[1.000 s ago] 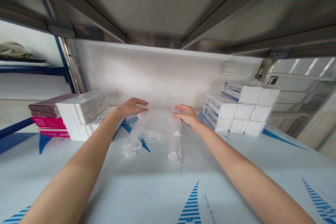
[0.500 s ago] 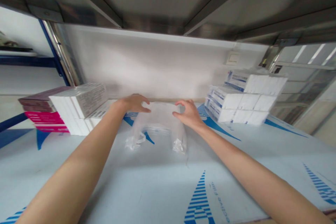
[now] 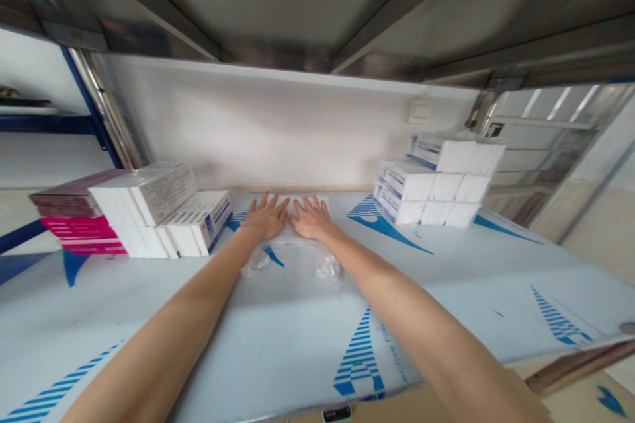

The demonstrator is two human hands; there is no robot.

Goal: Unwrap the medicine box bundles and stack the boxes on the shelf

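A clear plastic bag (image 3: 297,252) with two handle ends toward me lies on the film-covered shelf near the back wall. Flat on its far part rests my left hand (image 3: 266,217), fingers spread and pointing to the wall. Close beside it, my right hand (image 3: 310,217) also presses down on the bag with spread fingers. Both hands hold nothing. Much of the bag's middle is hidden under them. One crumpled handle end (image 3: 328,268) shows below my right wrist.
White boxes (image 3: 163,205) and pink and maroon boxes (image 3: 82,225) stand at left. On the right is a stack of plastic-wrapped white boxes (image 3: 436,185). A metal shelf (image 3: 278,6) hangs low overhead. The shelf surface (image 3: 268,337) carries blue-printed film; a wall switch (image 3: 419,112) sits behind.
Both hands have come down and closer together onto the bag, their curled fingers now spread flat. The view has shifted slightly, showing more of the shelf's front edge.
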